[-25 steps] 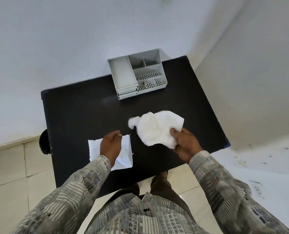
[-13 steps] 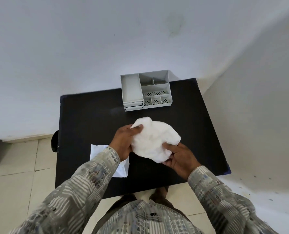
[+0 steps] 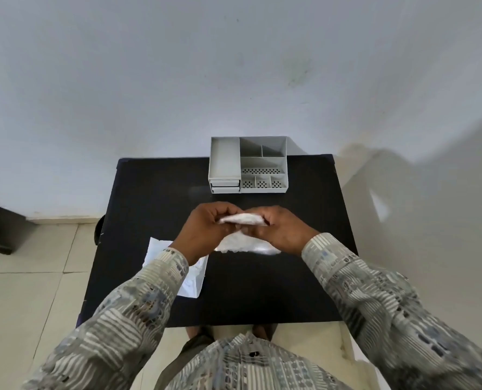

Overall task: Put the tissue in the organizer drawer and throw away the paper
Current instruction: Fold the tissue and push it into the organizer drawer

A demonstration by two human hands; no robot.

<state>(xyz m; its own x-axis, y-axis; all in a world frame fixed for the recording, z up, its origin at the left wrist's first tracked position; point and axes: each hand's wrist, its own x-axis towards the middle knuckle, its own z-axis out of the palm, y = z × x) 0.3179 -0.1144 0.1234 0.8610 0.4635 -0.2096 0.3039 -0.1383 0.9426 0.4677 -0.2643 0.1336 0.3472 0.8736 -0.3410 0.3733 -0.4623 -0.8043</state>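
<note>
Both hands hold the white tissue (image 3: 242, 240) above the middle of the black table (image 3: 149, 198). My left hand (image 3: 206, 229) grips its left side and my right hand (image 3: 282, 229) grips its right side; the tissue is folded between them, its lower part hanging down. A white sheet of paper (image 3: 192, 280) lies flat on the table's near left, partly hidden under my left forearm. The grey organizer (image 3: 248, 164) stands at the table's far edge, with two shut drawers (image 3: 225, 186) stacked at its front left.
A white wall rises right behind the table and another on the right. Tiled floor lies to the left. A dark object (image 3: 0, 229) sits on the floor at far left. A small dark thing (image 3: 99, 232) hangs at the table's left edge.
My left hand left the paper and took hold of the tissue. Both hands folded the tissue smaller between them. The camera tilted up, so the table sits lower in view.
</note>
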